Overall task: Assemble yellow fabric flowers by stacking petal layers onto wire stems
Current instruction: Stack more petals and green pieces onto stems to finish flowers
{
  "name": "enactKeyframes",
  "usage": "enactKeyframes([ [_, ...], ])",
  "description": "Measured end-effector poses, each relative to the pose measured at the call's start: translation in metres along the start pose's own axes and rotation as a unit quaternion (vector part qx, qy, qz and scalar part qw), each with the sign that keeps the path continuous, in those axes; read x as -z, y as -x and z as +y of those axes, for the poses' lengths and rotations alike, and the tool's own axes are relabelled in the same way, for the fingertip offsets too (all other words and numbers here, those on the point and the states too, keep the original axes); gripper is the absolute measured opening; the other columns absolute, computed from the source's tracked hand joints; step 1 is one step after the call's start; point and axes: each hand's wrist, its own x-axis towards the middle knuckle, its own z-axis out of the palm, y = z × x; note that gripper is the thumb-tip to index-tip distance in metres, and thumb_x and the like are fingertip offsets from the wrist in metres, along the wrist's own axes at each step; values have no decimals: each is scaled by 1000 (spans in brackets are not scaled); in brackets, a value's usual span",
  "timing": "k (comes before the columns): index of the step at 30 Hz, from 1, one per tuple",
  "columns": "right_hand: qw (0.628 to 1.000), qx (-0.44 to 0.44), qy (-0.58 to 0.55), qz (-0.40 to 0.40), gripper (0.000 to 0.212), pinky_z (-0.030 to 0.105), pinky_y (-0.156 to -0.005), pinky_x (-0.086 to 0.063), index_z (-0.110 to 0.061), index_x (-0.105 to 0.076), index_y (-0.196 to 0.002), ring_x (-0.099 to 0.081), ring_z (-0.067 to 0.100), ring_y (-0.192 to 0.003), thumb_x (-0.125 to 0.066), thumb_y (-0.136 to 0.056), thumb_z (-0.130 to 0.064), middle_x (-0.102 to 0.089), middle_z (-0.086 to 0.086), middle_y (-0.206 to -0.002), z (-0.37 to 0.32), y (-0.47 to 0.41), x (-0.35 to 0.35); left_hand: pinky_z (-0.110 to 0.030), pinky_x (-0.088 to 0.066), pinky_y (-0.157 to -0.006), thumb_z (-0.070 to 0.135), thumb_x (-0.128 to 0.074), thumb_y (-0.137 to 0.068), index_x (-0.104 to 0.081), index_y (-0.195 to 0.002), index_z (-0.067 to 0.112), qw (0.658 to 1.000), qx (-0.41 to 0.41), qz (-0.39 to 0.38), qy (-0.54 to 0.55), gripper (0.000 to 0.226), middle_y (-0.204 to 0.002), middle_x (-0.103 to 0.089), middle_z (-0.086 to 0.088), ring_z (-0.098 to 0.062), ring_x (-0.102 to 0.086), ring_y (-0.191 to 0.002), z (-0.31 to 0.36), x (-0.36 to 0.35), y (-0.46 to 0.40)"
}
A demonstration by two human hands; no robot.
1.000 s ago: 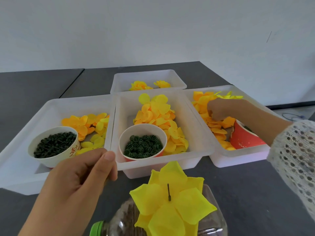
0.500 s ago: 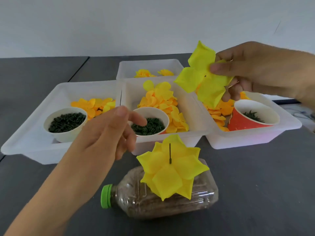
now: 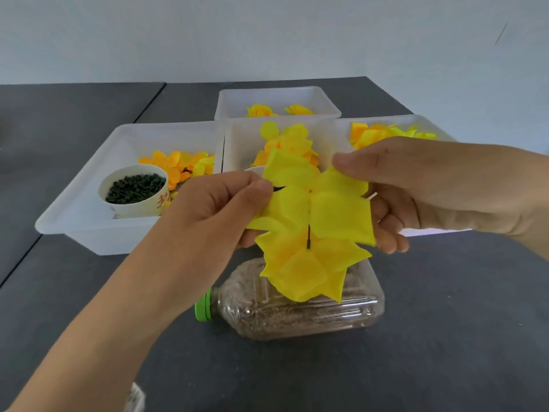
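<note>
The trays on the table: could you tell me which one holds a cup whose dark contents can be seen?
The left tray. Its white cup shows dark green pieces. The back tray holds only flowers; the hands hide any cups in the middle and right trays.

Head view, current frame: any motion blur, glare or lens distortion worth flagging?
Head view: even, soft light; specular streaks on the clear plastic bottle lying on its side; yellow fabric petal layer and both hands reasonably sharp; a blurred whitish object at the bottom-left edge; wide-angle bowing of the white plastic tray rim.

Bright yellow petal layer [image 3: 323, 203]; orange-yellow petals [image 3: 178, 165] in translucent white trays [image 3: 89, 185]; green-capped clear bottle [image 3: 297, 310] with brown filling; dark grey desk [image 3: 445, 322]
</note>
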Motion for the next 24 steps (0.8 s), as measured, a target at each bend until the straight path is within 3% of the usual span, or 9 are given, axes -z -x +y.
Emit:
enactKeyframes([
  [4, 998, -19, 24, 57, 36, 21, -38, -37, -20, -68, -71, -47, 15, -43, -52, -82, -50, -61, 7, -65, 8, 1, 2, -18, -39, -55, 45, -47, -93, -58, -81, -5, 998, 0, 18, -56, 53, -59, -40, -5, -7, -39, -53, -7, 3, -1],
  [7, 995, -25, 33, 92, 33, 19, -38, -32, -17, -63, -69, -40, 13, -43, -54, -84, -45, -55, 2, -58, 13, 4, 1, -27, -33, -53, 53, -38, -92, -59, -73, 3, 997, 14, 13, -76, 58, -55, -46, -1, -18, -37, -53, -9, 4, 0],
  [10, 991, -11, 68, 112, 35, 18, -38, -30, -18, -61, -64, -37, 12, -43, -59, -86, -45, -51, 0, -56, 16, 4, -4, -31, -33, -53, 68, -26, -92, -63, -66, 11, 996, 58, -18, -64, 72, -56, -50, -16, -28, -35, -50, -6, 1, 2],
  [13, 986, 4, 91, 141, 35, 19, -37, -29, -17, -58, -60, -36, 12, -42, -50, -81, -44, -50, 1, -54, 17, 4, -11, -18, -37, -49, 60, -38, -90, -63, -56, 22, 997, 68, -14, -20, 57, -47, -50, 0, -10, -39, -44, -3, -1, 4],
  [17, 982, 6, 97, 163, 43, 20, -37, -29, -10, -56, -65, -37, 15, -43, -48, -78, -51, -50, 4, -55, 18, 6, -16, -30, -31, -53, 59, -45, -91, -55, -54, 23, 997, 63, -6, -37, 52, -50, -46, 4, -20, -34, -51, -8, 2, 4],
  [20, 982, 20, 83, 169, 46, 23, -39, -27, -16, -56, -57, -35, 17, -44, -57, -83, -53, -48, 2, -52, 18, 9, -20, -20, -28, -47, 59, -41, -85, -50, -54, 18, 996, 51, -4, -68, 52, -49, -42, 5, -13, -31, -47, -10, 4, 3],
  [24, 981, 24, 89, 171, 43, 21, -41, -28, -21, -51, -51, -35, 15, -43, -48, -83, -51, -43, 0, -50, 24, 11, -21, -15, -27, -45, 57, -46, -92, -49, -57, 10, 996, 27, -4, -86, 58, -48, -38, 3, -11, -29, -46, -14, 3, 4],
])
